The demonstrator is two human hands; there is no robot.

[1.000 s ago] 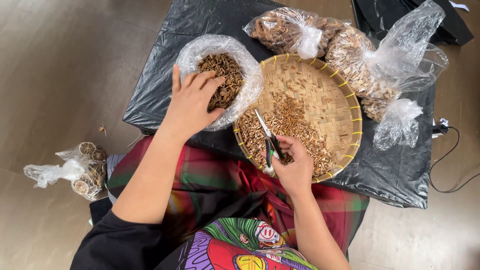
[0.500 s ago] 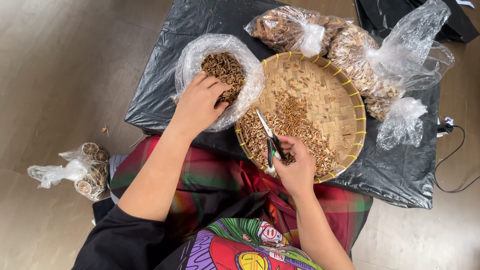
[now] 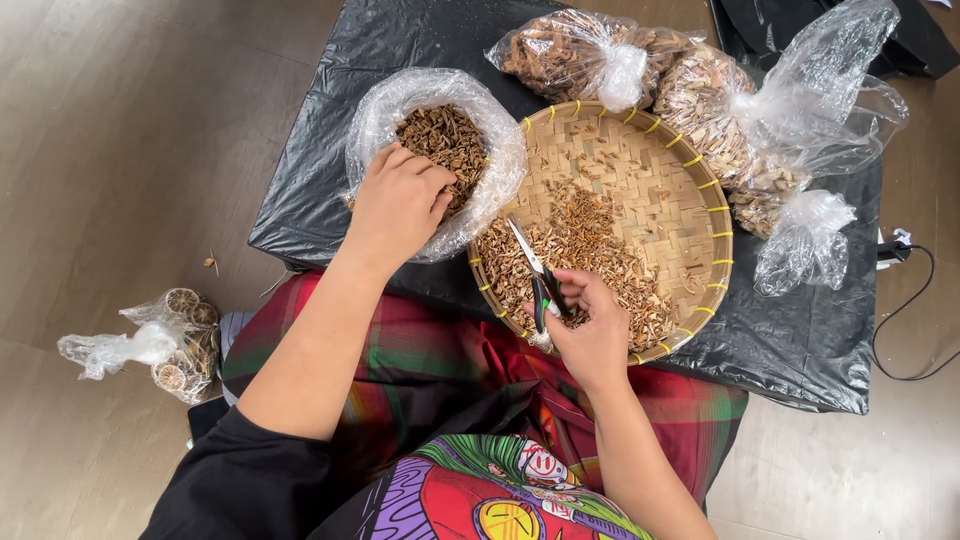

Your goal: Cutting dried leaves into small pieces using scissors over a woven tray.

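**Left hand in the bag, scissors over the tray**

We note a table (image 3: 800,350) draped in black plastic, seen from above, with the person seated at its near edge.

On it lies a round woven tray (image 3: 650,160), its near-left half covered with a heap of chopped brown bits (image 3: 590,250); the far-right half is mostly bare weave. Touching the tray's left rim stands an open clear bag (image 3: 400,100) of dark dried pieces (image 3: 445,140). Two tied bags (image 3: 590,55) of similar dried stuff lie at the tray's far-right rim.

The relation that matters: the dried pieces lie just ahead of and to the right of the left hand (image 3: 397,205), which is much the nearer of the two. Its fingers (image 3: 425,175) are curled narrow and buried at the edge of the pieces; we cannot tell whether they have closed on any.

The right hand (image 3: 590,335) rests over the tray's near rim, fingers wrapped round the handles of scissors (image 3: 535,275). The blades' long axis runs up and to the left, pointing towards the bag; they appear nearly closed.

A small tied bag of dried slices (image 3: 175,345) lies on the floor, well apart to the left.
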